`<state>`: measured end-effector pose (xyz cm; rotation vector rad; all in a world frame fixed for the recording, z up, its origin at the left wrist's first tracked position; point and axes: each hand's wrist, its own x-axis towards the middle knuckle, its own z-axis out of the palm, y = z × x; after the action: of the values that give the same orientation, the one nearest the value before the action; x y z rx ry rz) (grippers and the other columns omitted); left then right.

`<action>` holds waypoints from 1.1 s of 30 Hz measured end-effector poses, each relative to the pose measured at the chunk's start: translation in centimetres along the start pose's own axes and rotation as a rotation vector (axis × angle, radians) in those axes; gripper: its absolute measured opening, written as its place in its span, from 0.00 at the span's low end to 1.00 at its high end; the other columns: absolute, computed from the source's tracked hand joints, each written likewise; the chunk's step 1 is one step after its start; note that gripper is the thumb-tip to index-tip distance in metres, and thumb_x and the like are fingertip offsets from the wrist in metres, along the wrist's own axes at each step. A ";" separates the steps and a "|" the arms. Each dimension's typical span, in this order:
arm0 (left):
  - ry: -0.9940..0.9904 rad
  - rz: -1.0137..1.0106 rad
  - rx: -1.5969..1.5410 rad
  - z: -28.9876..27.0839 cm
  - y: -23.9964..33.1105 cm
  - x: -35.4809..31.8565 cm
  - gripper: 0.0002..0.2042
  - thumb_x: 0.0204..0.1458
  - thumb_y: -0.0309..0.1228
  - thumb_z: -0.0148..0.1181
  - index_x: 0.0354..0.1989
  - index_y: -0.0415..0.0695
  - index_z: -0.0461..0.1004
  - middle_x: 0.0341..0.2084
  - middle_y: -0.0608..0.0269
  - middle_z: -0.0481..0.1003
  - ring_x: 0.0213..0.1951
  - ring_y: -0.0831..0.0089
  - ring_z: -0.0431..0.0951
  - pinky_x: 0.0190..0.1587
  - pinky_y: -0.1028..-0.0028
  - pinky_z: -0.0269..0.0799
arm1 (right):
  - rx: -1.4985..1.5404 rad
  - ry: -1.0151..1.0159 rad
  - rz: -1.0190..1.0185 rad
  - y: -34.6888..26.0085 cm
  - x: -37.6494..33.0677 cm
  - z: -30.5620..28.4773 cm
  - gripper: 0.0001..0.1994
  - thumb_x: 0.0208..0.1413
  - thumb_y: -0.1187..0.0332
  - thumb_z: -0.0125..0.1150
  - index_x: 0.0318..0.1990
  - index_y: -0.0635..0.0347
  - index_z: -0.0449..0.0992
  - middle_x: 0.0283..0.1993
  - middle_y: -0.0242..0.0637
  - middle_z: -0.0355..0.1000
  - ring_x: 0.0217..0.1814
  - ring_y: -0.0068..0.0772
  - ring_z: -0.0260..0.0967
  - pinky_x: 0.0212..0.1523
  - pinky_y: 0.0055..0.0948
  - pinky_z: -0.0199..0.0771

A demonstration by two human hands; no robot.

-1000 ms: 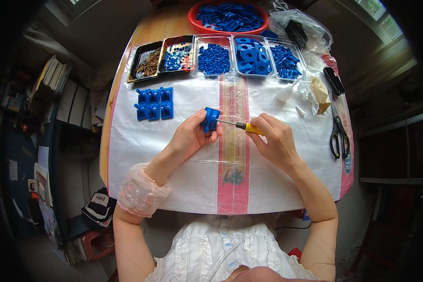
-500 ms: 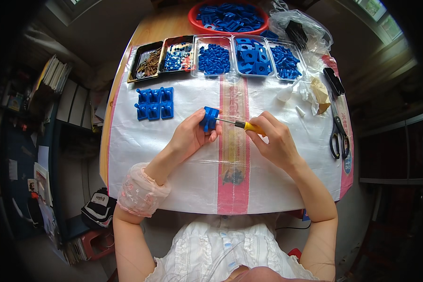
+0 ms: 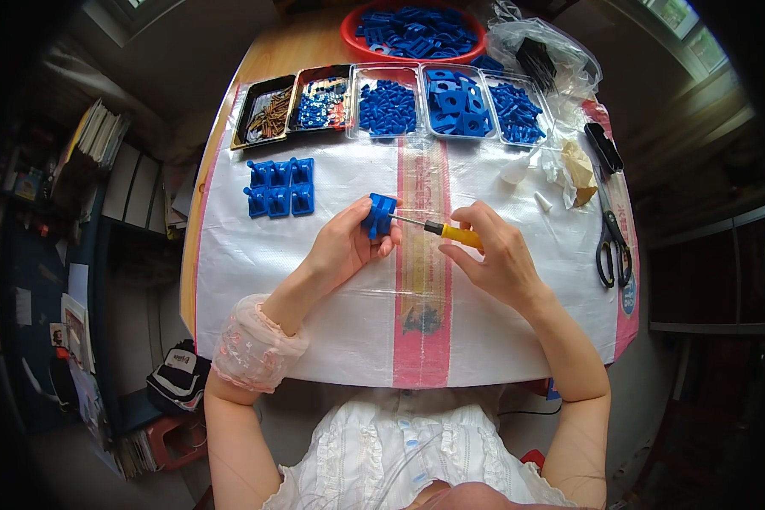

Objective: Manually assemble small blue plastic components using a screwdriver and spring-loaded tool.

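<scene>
My left hand [image 3: 348,234] is closed on a small blue plastic part [image 3: 379,216], holding it above the sheet. In my right hand [image 3: 495,255] is a screwdriver [image 3: 461,235] with a yellow and black handle. Its thin metal shaft points left, and the tip meets the right side of the blue part. The thumb lies a little below the handle, while the other fingers curl over its far end. Whether a screw sits at the tip is too small to tell. To the left, several blue assembled pieces [image 3: 279,187] with upright pegs stand in two rows.
Along the back stand trays of screws [image 3: 272,112], metal pieces [image 3: 321,102], small blue parts [image 3: 388,106], blue plates [image 3: 459,102] and blue pegs [image 3: 516,112]. Behind them is a red basin [image 3: 348,34]. Black scissors [image 3: 612,246] and a white cap [image 3: 543,201] lie right.
The fingers of my right hand have spread slightly on the screwdriver's handle, with the thumb shifting left and down. My left hand and the blue part look unmoved.
</scene>
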<state>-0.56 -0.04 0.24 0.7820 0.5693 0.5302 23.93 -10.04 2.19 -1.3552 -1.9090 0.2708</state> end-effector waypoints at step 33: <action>-0.004 -0.003 0.002 -0.1 0.0 0.0 0.25 0.75 0.44 0.35 0.67 0.37 0.65 0.36 0.59 0.79 0.34 0.77 0.75 0.43 0.77 0.72 | -0.107 -0.124 0.070 0.6 -0.3 -0.3 0.10 0.60 0.66 0.69 0.39 0.62 0.75 0.34 0.39 0.74 0.30 0.43 0.75 0.30 0.39 0.73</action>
<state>-0.60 0.02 0.22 0.7836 0.5667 0.5256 24.56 -10.10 1.95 -1.5085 -2.0056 0.2974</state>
